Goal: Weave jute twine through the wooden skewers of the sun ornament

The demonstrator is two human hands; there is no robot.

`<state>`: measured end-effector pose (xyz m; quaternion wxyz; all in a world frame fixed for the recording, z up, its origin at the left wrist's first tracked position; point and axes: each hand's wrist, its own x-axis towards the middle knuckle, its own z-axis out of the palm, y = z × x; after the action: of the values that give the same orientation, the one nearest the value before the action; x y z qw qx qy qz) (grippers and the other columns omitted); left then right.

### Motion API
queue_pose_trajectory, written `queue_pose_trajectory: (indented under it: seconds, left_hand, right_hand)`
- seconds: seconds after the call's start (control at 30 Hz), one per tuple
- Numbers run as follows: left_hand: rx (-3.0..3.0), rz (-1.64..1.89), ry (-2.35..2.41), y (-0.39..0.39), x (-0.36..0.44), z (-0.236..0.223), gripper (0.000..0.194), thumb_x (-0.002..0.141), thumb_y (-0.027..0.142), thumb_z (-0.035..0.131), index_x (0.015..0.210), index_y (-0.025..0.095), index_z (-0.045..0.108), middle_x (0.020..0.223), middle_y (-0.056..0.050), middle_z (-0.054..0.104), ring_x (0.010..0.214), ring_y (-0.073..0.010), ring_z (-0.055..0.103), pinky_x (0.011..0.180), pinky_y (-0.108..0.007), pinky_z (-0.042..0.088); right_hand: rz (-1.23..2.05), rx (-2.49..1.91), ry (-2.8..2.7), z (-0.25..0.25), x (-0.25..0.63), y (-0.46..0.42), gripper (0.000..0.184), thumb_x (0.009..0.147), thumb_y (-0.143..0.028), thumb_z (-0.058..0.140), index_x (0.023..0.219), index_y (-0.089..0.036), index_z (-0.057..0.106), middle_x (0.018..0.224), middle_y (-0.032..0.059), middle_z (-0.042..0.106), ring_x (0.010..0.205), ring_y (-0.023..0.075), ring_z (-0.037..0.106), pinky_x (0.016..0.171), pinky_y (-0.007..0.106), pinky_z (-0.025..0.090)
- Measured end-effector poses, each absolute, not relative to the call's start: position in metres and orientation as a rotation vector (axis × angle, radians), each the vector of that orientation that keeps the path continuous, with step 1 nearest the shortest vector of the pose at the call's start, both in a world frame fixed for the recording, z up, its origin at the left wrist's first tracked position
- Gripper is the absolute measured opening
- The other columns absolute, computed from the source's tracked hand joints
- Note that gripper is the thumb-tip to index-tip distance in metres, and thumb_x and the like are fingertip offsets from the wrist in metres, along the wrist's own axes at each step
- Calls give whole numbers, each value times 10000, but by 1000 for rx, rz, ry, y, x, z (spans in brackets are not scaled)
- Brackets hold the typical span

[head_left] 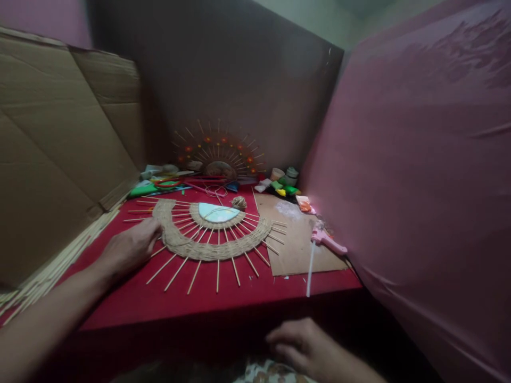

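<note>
A half-round woven piece [217, 251] lies on the red cloth, its thin sticks spreading outward like rays. Twine forms a wide outer band and a narrow inner one around a pale blue half-disc [219, 213]. At the left side of the outer band, my left hand [133, 243] is closed, its fingertips against the band and sticks; what they pinch is hidden. My right hand [305, 346] hangs in front of the table edge with curled fingers, apart from the piece, and I cannot make out anything in it. Behind the half-disc sits a small ball of twine [239, 202].
A pink glue gun [328, 240] with a glue stick rests on a cardboard sheet [293, 260] at right. Loose sticks [59, 260] line the left edge beside a cardboard wall [51, 149]. Red-handled scissors [167, 183] and a decorated fan-shaped piece [219, 143] are at the back.
</note>
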<state>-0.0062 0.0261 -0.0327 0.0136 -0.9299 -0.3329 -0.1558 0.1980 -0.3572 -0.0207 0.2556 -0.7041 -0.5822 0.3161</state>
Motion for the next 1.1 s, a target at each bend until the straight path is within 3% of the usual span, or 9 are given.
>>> queue_pose_trajectory:
  seconds: [0.17,0.33,0.5,0.67,0.83,1.1]
  left_hand:
    - [-2893,-468,-1038,24,-6,-30,188,942,291,305,841,204,438,821,-23,519,693,-181,524,596,-266,302]
    - [-2911,-486,-987,21,-8,-29,186,930,277,320,837,199,460,827,-39,548,700,-190,539,592,-279,326]
    - [-2915,-478,-988,20,-9,-32,189,933,285,322,872,199,479,849,-40,567,717,-192,563,606,-284,354]
    - [-2988,-510,-891,23,-9,-38,210,944,309,326,855,197,480,821,-38,569,708,-187,567,628,-286,391]
    - [-3073,-660,-617,20,-5,-40,273,961,321,335,811,189,520,781,-35,567,681,-154,551,656,-262,420]
    - [-2900,-551,-680,-1,3,-30,339,975,373,338,879,196,611,859,-51,636,688,-152,581,559,-248,362]
  right_hand:
    - [340,-2026,-1607,23,238,-289,273,916,-204,445,1068,-158,668,1009,95,688,912,173,633,825,298,484]
    - [-109,-2428,-1791,17,244,-239,277,878,-185,438,1017,-160,676,1062,140,653,984,233,601,838,329,449]
    - [-121,-2591,-1813,13,240,-219,315,842,-125,410,1039,-121,657,1078,193,655,1012,267,596,849,355,432]
    - [-133,-2645,-1753,28,249,-218,309,845,-129,402,1033,-154,646,1011,157,692,885,232,628,761,318,427]
    - [-287,-2700,-1689,39,271,-216,279,874,-174,418,1023,-170,653,995,145,697,880,234,614,744,314,409]
    - [-387,-2725,-1765,39,295,-207,305,889,-138,374,986,-145,663,1026,178,677,991,260,593,798,327,394]
